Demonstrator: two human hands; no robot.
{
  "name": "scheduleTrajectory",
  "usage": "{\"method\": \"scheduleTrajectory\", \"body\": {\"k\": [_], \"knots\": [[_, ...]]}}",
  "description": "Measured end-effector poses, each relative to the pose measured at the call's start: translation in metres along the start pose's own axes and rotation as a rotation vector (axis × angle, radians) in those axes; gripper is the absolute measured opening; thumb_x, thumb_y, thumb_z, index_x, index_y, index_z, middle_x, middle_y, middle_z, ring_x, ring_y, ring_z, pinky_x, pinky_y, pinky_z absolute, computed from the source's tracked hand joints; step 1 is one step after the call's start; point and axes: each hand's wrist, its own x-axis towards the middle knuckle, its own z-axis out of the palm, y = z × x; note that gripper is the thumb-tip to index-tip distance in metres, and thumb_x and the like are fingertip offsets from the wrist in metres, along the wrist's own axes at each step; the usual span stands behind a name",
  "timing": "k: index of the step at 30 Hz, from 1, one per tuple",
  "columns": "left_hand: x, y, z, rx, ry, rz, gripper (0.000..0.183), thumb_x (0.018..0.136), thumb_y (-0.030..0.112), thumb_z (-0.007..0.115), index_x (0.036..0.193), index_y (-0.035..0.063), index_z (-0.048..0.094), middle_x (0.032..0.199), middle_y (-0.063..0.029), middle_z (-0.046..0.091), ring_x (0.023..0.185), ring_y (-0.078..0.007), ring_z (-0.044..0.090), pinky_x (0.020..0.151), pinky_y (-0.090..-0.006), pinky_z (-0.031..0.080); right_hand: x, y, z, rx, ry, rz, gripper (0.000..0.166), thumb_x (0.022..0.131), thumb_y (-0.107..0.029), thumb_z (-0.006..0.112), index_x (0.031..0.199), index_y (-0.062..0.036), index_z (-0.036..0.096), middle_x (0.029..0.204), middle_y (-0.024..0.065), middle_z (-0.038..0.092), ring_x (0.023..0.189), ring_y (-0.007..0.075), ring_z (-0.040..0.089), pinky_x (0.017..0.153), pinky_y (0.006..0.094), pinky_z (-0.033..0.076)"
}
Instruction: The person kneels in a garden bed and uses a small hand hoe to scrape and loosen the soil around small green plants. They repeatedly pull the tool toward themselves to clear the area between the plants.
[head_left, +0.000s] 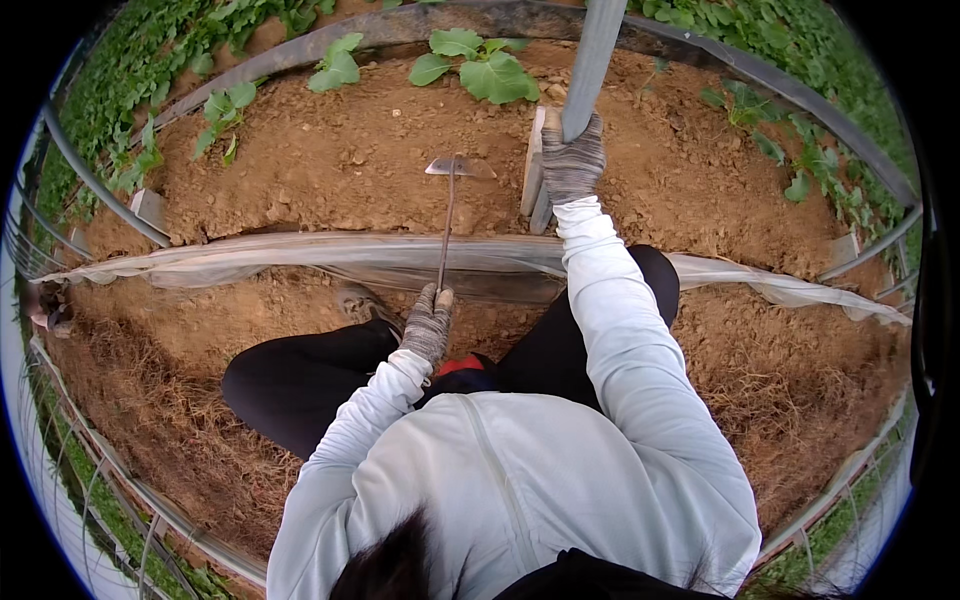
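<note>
My left hand (426, 326), in a striped knit glove, is closed around the handle end of a small hand hoe. The hoe's thin metal shaft (448, 217) points away from me. Its half-moon blade (484, 168) rests at the bare brown soil (360, 165), beyond a strip of clear plastic film (360, 253). My right hand (574, 161), gloved alike, grips a grey metal post (598, 56) near its lower part. A pale flat slab (533, 154) stands close beside that hand; its lower end is partly hidden.
Leafy green seedlings (496, 77) grow along the far side of the bed, before a dark curved band (480, 16). Curved metal hoops (97, 180) rise at the left. My bent legs (300, 382) straddle the near soil, and dry straw (187, 405) lies on both sides.
</note>
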Motion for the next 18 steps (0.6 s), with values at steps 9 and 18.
{"method": "scheduleTrajectory", "body": {"k": [9, 18], "knots": [[0.028, -0.044, 0.035, 0.315, 0.123, 0.117, 0.044, 0.09, 0.033, 0.05, 0.12, 0.0003, 0.047, 0.1, -0.0183, 0.059, 0.09, -0.0253, 0.056, 0.082, -0.0323, 0.042, -0.002, -0.003, 0.0, -0.041, 0.001, -0.062, 0.04, 0.077, -0.036, 0.065, 0.095, -0.0025, 0.055, 0.076, 0.0124, 0.063, 0.07, 0.0289, 0.063, 0.065, 0.0377, 0.049], [0.035, 0.027, 0.036, 0.133, 0.134, 0.148, 0.039, 0.09, 0.033, 0.049, 0.112, 0.0004, 0.052, 0.094, -0.0169, 0.06, 0.087, -0.0242, 0.056, 0.08, -0.0342, 0.042, 0.0, 0.003, 0.0, -0.03, 0.016, -0.039, 0.04, 0.078, -0.036, 0.065, 0.098, -0.0029, 0.055, 0.079, 0.0138, 0.063, 0.071, 0.0304, 0.063, 0.066, 0.0388, 0.049]]}}
